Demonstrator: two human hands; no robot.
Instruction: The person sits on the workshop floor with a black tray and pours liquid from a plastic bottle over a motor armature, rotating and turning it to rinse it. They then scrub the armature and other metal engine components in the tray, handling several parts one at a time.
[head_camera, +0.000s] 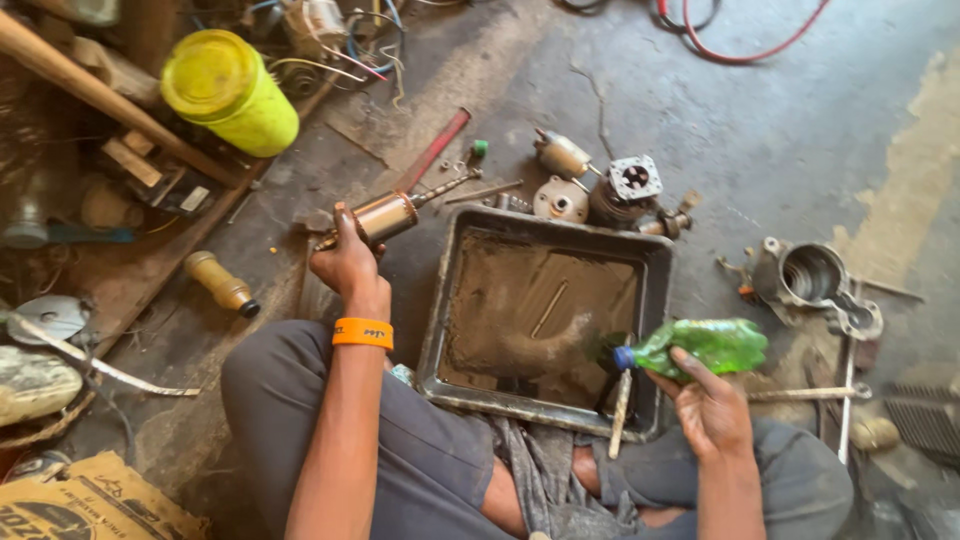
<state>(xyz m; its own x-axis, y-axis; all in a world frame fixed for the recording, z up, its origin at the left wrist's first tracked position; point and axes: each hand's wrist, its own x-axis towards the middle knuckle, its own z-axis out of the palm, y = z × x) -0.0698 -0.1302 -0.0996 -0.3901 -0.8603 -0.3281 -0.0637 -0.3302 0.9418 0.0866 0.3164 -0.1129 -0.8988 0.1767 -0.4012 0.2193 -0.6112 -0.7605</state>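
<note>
Hands both hold things: the left hand (347, 262) grips a copper-coloured motor armature (388, 215) beyond the knee, the right hand (712, 408) a green plastic bottle (700, 347) tipped over the dirty metal tray (655, 262) between them. Housings lie dismantled on the floor past the tray; washing looks barely begun.
</note>
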